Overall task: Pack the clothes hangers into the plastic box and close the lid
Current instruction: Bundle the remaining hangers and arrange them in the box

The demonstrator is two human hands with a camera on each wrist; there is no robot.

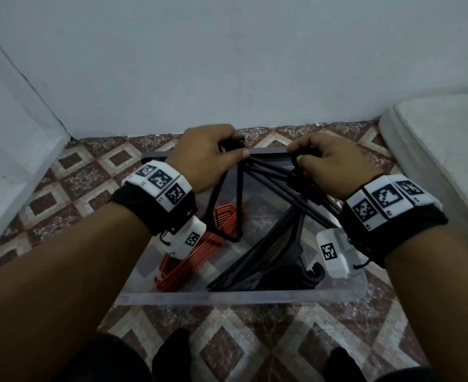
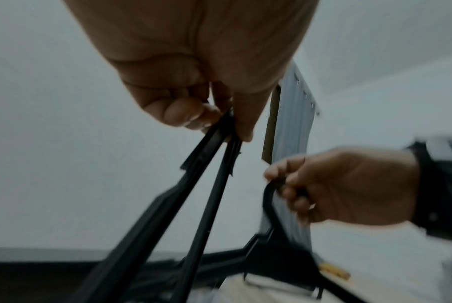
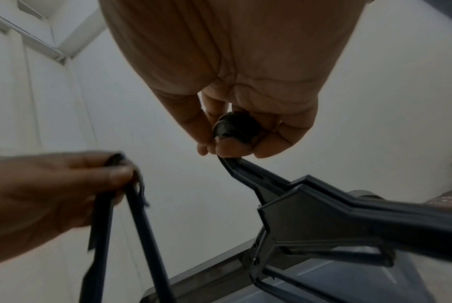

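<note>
Gripping black hangers (image 1: 271,175) over the clear plastic box (image 1: 227,296) in the head view: the left hand (image 1: 208,154) is curling round one end of the bundle, the right hand (image 1: 334,164) is curling round the hooks. The box is sitting on the patterned tile floor (image 1: 95,172) near the white wall (image 1: 227,64), with orange hangers (image 1: 199,252) lying in its left half and more black hangers (image 1: 271,255) in its right half. A white mattress (image 1: 442,150) is lying to the right.

Left wrist view: fingers (image 2: 183,114) are pinching two thin black hanger bars (image 2: 206,184); the right hand (image 2: 344,184) is holding a hook alongside.

Right wrist view: fingers (image 3: 227,147) are closing round the hook (image 3: 235,128), hanger shoulders (image 3: 323,209) angling down over the box rim (image 3: 206,278); blurred.
</note>
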